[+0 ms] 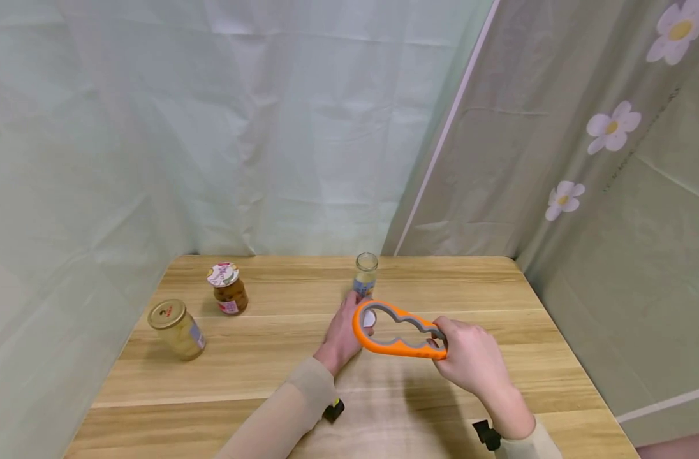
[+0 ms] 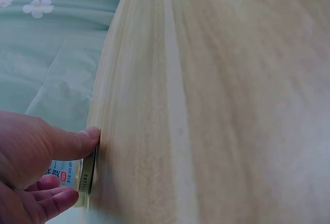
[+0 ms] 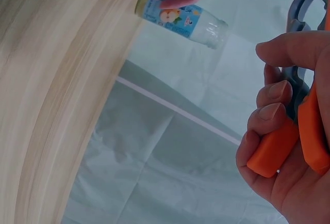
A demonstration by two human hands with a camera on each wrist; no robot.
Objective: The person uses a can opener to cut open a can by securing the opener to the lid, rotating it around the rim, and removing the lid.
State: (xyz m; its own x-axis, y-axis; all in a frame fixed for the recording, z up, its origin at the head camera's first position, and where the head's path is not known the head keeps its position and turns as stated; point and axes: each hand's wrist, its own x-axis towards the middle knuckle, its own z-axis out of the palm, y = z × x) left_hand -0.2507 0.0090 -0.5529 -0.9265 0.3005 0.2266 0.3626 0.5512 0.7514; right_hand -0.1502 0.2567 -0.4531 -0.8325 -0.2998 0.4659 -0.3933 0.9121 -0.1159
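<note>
An open glass jar (image 1: 365, 271) with a blue fruit label (image 3: 170, 15) stands upright toward the back of the table, its mouth uncovered. My left hand (image 1: 342, 328) is in front of it, thumb and fingertips around the rim of a metal jar lid (image 2: 88, 172). The lid's pale inside faces up, at or just above the tabletop. My right hand (image 1: 472, 357) grips the narrow end of an orange jar opener (image 1: 398, 347) with a grey scalloped inner edge. From the head view, the opener's wide loop partly covers the lid and the left fingers.
On the left of the wooden table (image 1: 257, 357) stand two closed jars: a pale-filled jar (image 1: 177, 328) with a gold lid, and a brown-filled jar (image 1: 230, 290) with a patterned cover. Curtains (image 1: 303, 127) hang behind and beside the table.
</note>
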